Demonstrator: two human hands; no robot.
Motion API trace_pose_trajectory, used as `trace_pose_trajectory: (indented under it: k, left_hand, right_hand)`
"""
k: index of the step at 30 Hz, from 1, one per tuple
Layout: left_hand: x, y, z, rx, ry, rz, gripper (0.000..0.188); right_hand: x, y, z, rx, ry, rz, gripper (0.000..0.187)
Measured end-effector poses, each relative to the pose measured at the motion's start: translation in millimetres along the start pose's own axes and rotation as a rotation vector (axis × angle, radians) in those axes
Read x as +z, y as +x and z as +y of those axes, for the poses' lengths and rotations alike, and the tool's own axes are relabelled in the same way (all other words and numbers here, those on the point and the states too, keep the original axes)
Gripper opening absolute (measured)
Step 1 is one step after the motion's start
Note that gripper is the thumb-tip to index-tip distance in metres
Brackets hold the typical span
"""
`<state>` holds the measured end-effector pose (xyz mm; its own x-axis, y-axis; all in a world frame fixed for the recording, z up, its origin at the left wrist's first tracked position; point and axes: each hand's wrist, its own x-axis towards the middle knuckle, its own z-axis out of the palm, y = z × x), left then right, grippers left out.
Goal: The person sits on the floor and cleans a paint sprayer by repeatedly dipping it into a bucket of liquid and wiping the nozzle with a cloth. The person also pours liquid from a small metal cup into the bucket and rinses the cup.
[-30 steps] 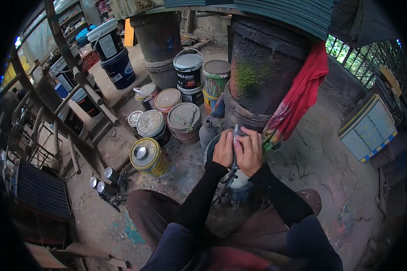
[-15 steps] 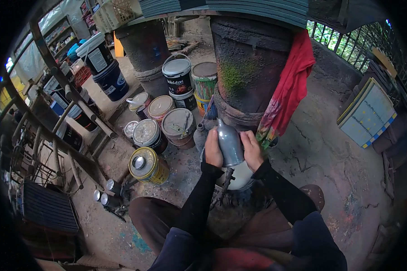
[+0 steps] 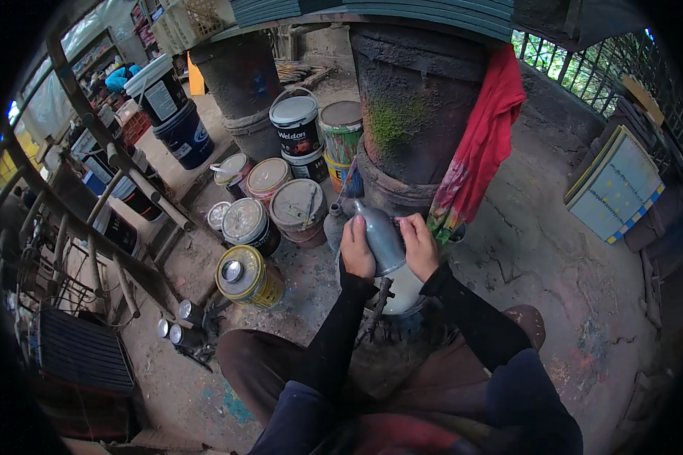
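A glossy grey bottle-shaped piece point(image 3: 382, 241), with a narrow neck and wider base, is held between my two hands in front of me. My left hand point(image 3: 357, 250) closes around its left side. On the right side, my right hand point(image 3: 420, 246) presses it with thumb and fingers. The neck leans up and to the left. Just below its base is a round container point(image 3: 407, 294) with a pale whitish surface. A dark, crusted stick point(image 3: 375, 309) stands at that container's near left side. Most of my fingertips are hidden behind the grey piece.
Several lidded paint tins and buckets stand left and ahead, including a yellow tin point(image 3: 243, 274). A dark bottle point(image 3: 335, 227) is beside my left hand. A red cloth point(image 3: 482, 144) hangs from a big mossy pot point(image 3: 413, 114). A wooden rack point(image 3: 91, 220) leans at left.
The grey piece has tilted slightly, its neck shifting left. Both hands stay on it, and my right thumb and fingers have shifted a little along its side.
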<state>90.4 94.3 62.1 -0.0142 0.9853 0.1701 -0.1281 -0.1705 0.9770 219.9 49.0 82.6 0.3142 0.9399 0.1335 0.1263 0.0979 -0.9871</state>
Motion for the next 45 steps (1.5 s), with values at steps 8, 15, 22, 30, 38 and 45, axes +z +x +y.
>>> trace_pose_trajectory:
  k: [8,15,22,30,38,45]
  left_hand:
    - [-7,13,-24,-0.053,-0.126,0.155,0.048]
    - [-14,23,-29,-0.109,0.001,0.195,0.053]
    - [-16,25,-57,-0.292,-0.403,0.197,0.056]
    - [-20,22,-7,-0.513,-1.065,-0.074,0.060]
    - [-26,21,-33,-0.528,-1.189,-0.393,0.064]
    - [-14,21,-28,-0.476,-0.895,-0.269,0.057]
  right_hand:
    - [10,-6,-5,-0.161,-0.135,-0.009,0.009]
    - [41,-58,-13,-0.763,-0.612,-0.010,0.017]
    - [25,-24,-6,-0.527,-0.278,0.054,0.007]
    - [-14,16,15,0.293,0.739,-0.248,0.026]
    - [-17,5,-49,-0.314,0.192,-0.042,0.042]
    - [11,-23,-27,-0.808,-0.704,-0.174,0.029]
